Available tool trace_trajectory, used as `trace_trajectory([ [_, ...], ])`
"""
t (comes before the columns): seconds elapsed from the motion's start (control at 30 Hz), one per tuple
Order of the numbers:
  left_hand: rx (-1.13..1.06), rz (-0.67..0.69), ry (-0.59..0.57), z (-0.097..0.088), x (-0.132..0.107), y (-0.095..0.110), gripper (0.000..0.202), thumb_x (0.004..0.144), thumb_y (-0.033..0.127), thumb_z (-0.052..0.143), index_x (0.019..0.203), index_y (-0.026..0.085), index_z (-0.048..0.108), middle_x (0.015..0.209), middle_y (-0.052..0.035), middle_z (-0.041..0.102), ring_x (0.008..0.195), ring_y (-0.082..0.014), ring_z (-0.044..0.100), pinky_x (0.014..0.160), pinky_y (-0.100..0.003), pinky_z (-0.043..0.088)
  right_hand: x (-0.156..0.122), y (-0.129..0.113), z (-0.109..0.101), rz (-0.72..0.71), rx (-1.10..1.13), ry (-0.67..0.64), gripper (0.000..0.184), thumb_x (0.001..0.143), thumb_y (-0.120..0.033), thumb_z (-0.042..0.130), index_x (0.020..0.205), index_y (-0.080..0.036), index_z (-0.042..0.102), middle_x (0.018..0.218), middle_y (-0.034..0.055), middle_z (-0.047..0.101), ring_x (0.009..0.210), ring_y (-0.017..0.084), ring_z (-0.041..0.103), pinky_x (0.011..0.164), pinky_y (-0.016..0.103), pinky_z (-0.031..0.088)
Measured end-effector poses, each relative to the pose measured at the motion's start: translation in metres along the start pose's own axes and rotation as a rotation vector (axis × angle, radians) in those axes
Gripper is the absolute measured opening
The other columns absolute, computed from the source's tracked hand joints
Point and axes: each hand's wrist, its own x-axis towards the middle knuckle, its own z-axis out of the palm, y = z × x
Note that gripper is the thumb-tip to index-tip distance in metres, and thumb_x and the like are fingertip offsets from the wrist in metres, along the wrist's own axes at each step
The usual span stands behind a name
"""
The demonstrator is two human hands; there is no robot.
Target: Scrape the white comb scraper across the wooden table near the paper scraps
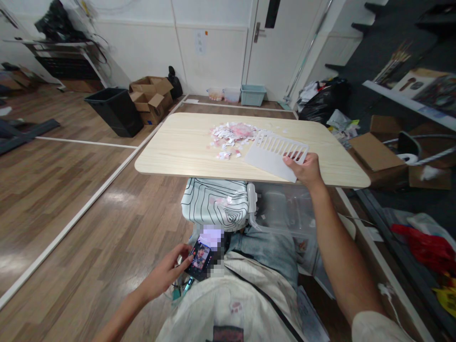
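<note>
A pale wooden table spans the scene, its near right part lying under the right hand of a seated person. Far to that hand's left, across the floor, stands a black bin, with open cardboard boxes just beside it. To the hand's right, well apart, another open carton sits beyond the table's end. A clear plastic container is below and left of the right hand, under the table's near edge; beside it, ahead of the left hand, a pale black-lined cover carries a few pinkish bits.

The right hand pinches the near right end of a white slotted sheet — thumb on top, fingers curled at the edge. The sheet stretches leftward from the grip over the tabletop, slots on its far side. Beyond and left of the right hand lies a heap of pink and white pieces; whether the sheet's far corner touches it is hard to judge from this angle. Low at the person's lap, the left hand is curled around the left side of a phone — screen lit, thumb across its front. Loose scraps dot the table left of the sheet.
</note>
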Motion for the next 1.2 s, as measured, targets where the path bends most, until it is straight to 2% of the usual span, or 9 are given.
trace_trajectory([
  [0.17, -0.025, 0.022, -0.021, 0.002, 0.011, -0.001, 0.050, 0.100, 0.066, 0.047, 0.113, 0.020, 0.064, 0.104, -0.0053, 0.067, 0.096, -0.0245, 0.064, 0.083, -0.034, 0.049, -0.001, -0.002, 0.000, 0.006, -0.003, -0.002, 0.031, 0.067, -0.046, 0.087, 0.073, -0.019, 0.071, 0.073, 0.0066, 0.075, 0.071, 0.022, 0.071, 0.066, 0.034, 0.060],
  [0.43, -0.137, 0.034, -0.048, 0.007, 0.021, -0.008, 0.048, 0.100, 0.062, 0.054, 0.122, 0.020, 0.066, 0.115, -0.0076, 0.072, 0.100, -0.0245, 0.065, 0.087, -0.034, 0.051, 0.000, 0.001, 0.000, 0.013, -0.004, -0.006, 0.033, 0.067, -0.046, 0.087, 0.074, -0.018, 0.070, 0.074, 0.0068, 0.074, 0.073, 0.023, 0.072, 0.066, 0.033, 0.059],
  [0.63, -0.104, 0.024, -0.018, 0.013, 0.021, 0.003, 0.047, 0.095, 0.058, 0.061, 0.121, 0.019, 0.065, 0.113, -0.0087, 0.074, 0.096, -0.0250, 0.067, 0.086, -0.035, 0.053, -0.001, 0.000, -0.001, 0.018, -0.019, -0.012, 0.028, 0.066, -0.043, 0.084, 0.073, -0.019, 0.072, 0.075, 0.0067, 0.076, 0.070, 0.021, 0.070, 0.062, 0.031, 0.058],
  [0.83, -0.157, -0.002, -0.002, 0.019, 0.016, 0.014, 0.054, 0.091, 0.057, 0.069, 0.127, 0.017, 0.061, 0.120, -0.0120, 0.075, 0.105, -0.0293, 0.069, 0.091, -0.037, 0.055, -0.001, -0.002, 0.000, 0.034, -0.017, -0.022, 0.030, 0.066, -0.044, 0.085, 0.072, -0.019, 0.072, 0.072, 0.0055, 0.074, 0.066, 0.021, 0.068, 0.060, 0.031, 0.055],
  [1.2, -0.253, -0.008, -0.031, 0.010, 0.016, 0.004, 0.048, 0.099, 0.061, 0.057, 0.125, 0.021, 0.064, 0.117, -0.0065, 0.072, 0.112, -0.0268, 0.065, 0.100, -0.035, 0.050, -0.002, -0.006, 0.000, 0.033, -0.009, -0.025, 0.025, 0.063, -0.043, 0.083, 0.069, -0.021, 0.073, 0.074, 0.0071, 0.078, 0.068, 0.023, 0.069, 0.062, 0.034, 0.058],
])
